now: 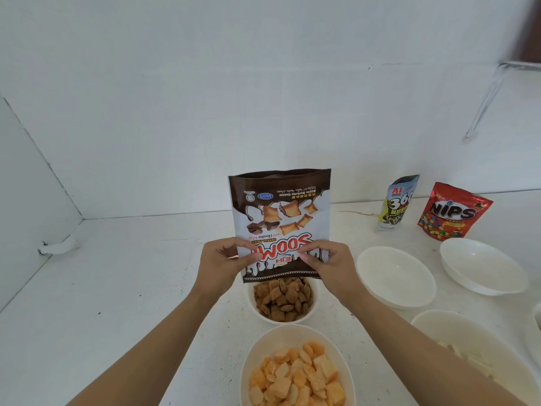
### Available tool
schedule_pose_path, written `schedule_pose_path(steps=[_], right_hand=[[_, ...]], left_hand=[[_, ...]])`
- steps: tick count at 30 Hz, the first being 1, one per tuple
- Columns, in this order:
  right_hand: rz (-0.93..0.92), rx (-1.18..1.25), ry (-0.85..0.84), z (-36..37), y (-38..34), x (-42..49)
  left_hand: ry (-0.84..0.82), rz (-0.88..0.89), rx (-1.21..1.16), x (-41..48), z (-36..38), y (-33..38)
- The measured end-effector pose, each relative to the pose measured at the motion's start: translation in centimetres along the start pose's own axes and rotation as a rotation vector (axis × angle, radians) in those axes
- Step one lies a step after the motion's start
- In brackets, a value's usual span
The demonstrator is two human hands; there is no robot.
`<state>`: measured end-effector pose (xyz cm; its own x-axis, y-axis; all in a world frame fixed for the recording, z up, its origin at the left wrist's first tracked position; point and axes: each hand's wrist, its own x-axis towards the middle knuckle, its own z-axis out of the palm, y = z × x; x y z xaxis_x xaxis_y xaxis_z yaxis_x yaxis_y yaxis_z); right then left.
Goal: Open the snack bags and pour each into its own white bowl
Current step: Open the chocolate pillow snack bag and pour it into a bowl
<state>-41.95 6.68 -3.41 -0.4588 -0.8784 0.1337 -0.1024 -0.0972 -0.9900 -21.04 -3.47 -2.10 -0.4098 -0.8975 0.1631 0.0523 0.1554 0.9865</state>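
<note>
Brown snack bag over filled white bowl.
Pinched near lower edge (print inverted) by curled fingers of left hand and right hand.

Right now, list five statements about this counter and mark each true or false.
1. The left hand and right hand hold the brown snack bag upside down. True.
2. The bowl under the bag is empty. False: it holds brown cereal pillows.
3. The red Nips bag lies inside a bowl. False: it stands on the counter beside the 360 bag.
4. The nearest bowl holds orange-yellow snacks. True.
5. The middle-right bowl and far-right bowl are empty. True.
</note>
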Motion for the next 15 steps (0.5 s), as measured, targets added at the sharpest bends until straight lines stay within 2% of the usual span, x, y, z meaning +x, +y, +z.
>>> schedule_pose_path(steps=[10,15], right_hand=[[0.001,-0.027,0.03,0.4,0.1,0.3],[-0.008,-0.125,0.076,0.8,-0.1,0.2]], left_hand=[[-0.12,0.043,0.173,0.4,0.4,-1.3],[-0.092,0.009,0.163,0.5,0.7,-1.3]])
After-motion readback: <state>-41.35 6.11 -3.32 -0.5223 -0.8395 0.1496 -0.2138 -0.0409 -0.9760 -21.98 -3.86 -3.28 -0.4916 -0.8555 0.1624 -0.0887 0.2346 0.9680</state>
